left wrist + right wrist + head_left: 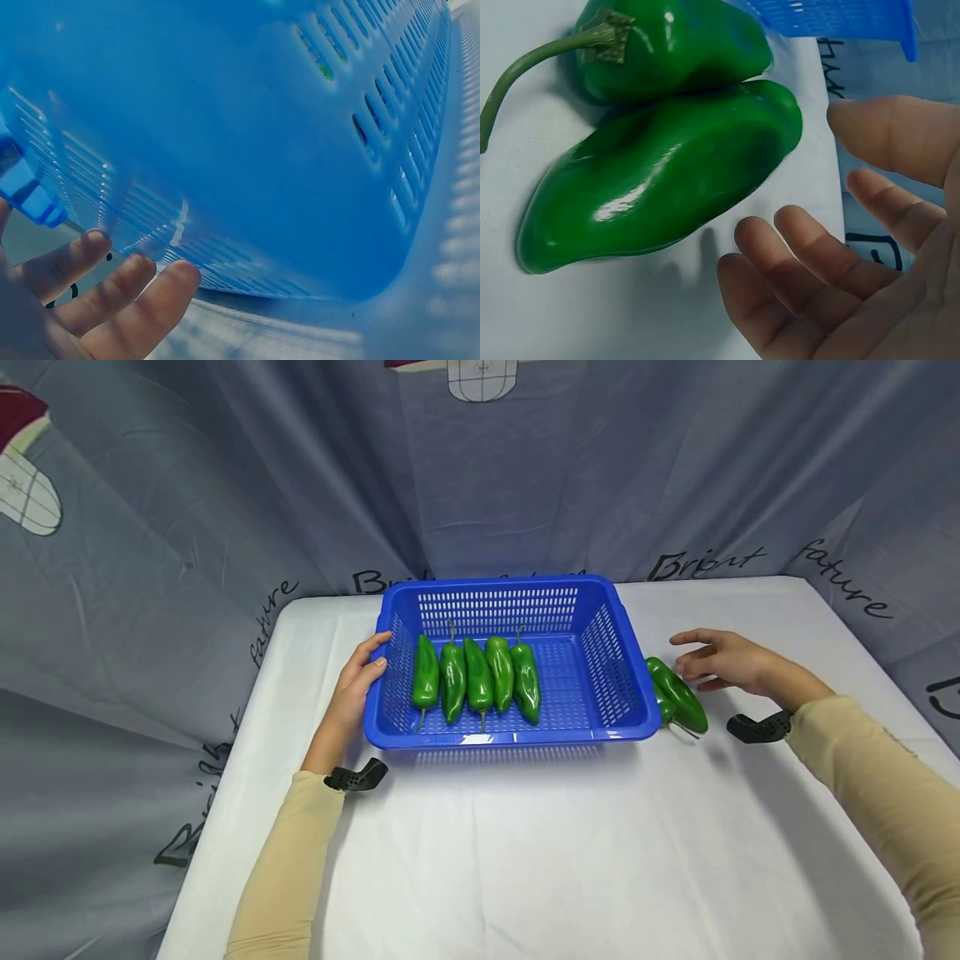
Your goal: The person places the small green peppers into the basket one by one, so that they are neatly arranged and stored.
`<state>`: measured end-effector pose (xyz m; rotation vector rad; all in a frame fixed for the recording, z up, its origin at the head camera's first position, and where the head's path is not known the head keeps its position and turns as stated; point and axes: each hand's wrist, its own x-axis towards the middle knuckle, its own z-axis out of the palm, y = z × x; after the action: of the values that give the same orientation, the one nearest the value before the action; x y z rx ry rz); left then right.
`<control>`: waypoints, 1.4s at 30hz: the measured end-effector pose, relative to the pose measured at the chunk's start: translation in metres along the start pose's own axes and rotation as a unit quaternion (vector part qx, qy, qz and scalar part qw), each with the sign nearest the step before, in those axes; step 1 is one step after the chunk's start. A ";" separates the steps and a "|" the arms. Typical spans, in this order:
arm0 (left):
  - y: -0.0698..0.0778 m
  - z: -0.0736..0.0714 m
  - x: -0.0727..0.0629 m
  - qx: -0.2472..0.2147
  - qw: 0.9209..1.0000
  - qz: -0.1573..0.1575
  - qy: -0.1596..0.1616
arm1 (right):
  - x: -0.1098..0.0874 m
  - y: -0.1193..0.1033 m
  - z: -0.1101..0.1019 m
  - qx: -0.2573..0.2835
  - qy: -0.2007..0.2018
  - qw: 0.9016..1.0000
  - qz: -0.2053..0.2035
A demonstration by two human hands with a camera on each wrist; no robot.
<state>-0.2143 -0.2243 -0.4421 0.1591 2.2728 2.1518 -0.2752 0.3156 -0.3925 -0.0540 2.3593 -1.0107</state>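
My left hand (352, 689) rests its thumb and index fingertip on the left rim of a blue plastic basket (517, 740). In the left wrist view, other loosely straight fingers (142, 319) lie near the basket's slotted outer wall (247, 172). Several green peppers (478, 677) lie side by side inside it, mostly on its left half. Just outside the right wall lie two more peppers. My right hand (723, 662) hovers beside the outer pepper (660, 180), fingers spread and apart from it. The stemmed pepper (682, 49) lies against that one, partly hidden by the basket in the head view.
A white cloth covers the table (487, 843). A grey-blue curtain (510, 485) with printed lettering hangs behind it and down its sides. Black devices (759, 727) are strapped at both wrists. The basket's right half shows bare slotted floor.
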 end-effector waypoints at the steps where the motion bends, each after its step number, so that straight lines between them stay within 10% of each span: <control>1: 0.000 0.000 0.000 0.001 1.000 0.000 0.000 | 0.000 0.001 0.001 -0.003 -0.003 1.000 0.000; 42: 0.001 0.001 -0.001 0.011 1.000 0.000 0.003 | 0.020 -0.010 0.013 -0.106 -0.063 0.992 -0.016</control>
<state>-0.2134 -0.2234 -0.4407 0.1533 2.2991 2.1318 -0.2866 0.2948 -0.4024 -0.2301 2.3470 -0.7455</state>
